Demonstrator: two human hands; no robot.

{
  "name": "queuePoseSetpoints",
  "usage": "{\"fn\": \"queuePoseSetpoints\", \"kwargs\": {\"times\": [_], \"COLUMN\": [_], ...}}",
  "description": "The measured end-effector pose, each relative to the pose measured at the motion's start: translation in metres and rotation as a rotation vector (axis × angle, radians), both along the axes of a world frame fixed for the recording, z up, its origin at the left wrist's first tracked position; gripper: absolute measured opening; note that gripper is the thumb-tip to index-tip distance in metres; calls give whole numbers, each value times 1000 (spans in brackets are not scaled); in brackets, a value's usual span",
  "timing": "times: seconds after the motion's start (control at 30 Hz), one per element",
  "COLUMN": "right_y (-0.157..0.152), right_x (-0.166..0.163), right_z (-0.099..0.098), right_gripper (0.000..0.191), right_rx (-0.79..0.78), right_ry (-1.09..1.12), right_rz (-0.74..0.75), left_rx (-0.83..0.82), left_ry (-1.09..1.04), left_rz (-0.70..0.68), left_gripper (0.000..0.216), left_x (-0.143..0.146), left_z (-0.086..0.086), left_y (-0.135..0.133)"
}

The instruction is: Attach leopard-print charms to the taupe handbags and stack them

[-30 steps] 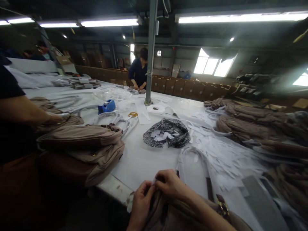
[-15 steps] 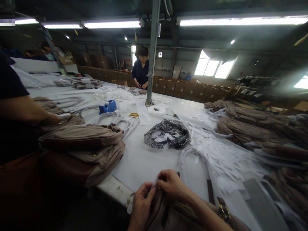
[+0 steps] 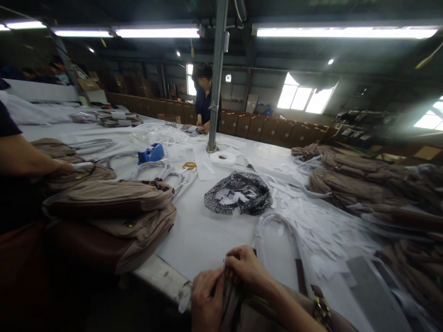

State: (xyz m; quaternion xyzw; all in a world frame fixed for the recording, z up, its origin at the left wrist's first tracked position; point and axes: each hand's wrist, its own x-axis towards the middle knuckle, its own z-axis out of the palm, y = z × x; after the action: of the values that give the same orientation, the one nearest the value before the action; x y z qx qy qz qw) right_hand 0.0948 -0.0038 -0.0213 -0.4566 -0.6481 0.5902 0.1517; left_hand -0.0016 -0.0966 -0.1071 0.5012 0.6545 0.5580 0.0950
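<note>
Bag [image 3: 256, 318] of brown cloth is noted in the head view, at the near edge of the bench [image 3: 188, 230], directly under the hands and partly cut off by the lower border. The fingers of the left hand [image 3: 207, 295] are bent inward and drawn together on the bag's near edge. Those of the right hand [image 3: 247, 265] are pinched tip to tip at the same edge, with almost no gap; whether a small item is also held between them cannot be told.

The cloth is judged soft and pliable, liable to sag and fold when lifted, with little risk of slipping or breakage. Moderate weight is presumed. The edge is best taken in a fingertip pinch; for lifting, the pale-wrapped handle [image 3: 293, 230] is considered the surer hold. The metal fitting [image 3: 320, 302] is judged hard and should be kept from scratching.

Beyond the hands, a patterned pouch [image 3: 258, 207] filled with white slips is observed, with paper scraps [image 3: 325, 235] strewn to its right. Further bags [image 3: 110, 196] are stacked at the left, near a co-worker's arm [image 3: 31, 157].
</note>
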Motion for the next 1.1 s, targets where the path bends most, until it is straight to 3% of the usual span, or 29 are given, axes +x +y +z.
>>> {"fn": "queuePoseSetpoints", "kwargs": {"times": [0.13, 0.27, 0.37, 0.53, 0.6, 0.93, 1.1], "right_y": [2, 3, 2, 0, 0, -3, -1], "right_x": [-2, -1, 1, 3, 3, 5, 7], "right_z": [-5, -10, -13, -18, -19, -30, -36], "right_gripper": [18, 18, 16, 20, 23, 25, 41], "right_rx": [-22, 18, 103, 99, 88, 161, 202], "right_ry": [-1, 1, 22, 51, 67, 103, 97], "right_rz": [-41, -43, -48, -35, -34, -73, -88], "left_rx": [108, 71, 27, -217, -271, -370, -348], "left_ry": [322, 356, 247, -327, -429, -400, -382], "left_rz": [-98, -131, -157, -96, -126, -348, -270], "left_gripper": [27, 30, 27, 31, 33, 35, 39], "left_x": [-4, -6, -4, -4, -5, -14, -7], "left_z": [0, 0, -1, 13, 21, 24, 30], "left_y": [-1, -1, 0, 2, 4, 8, 5]}}
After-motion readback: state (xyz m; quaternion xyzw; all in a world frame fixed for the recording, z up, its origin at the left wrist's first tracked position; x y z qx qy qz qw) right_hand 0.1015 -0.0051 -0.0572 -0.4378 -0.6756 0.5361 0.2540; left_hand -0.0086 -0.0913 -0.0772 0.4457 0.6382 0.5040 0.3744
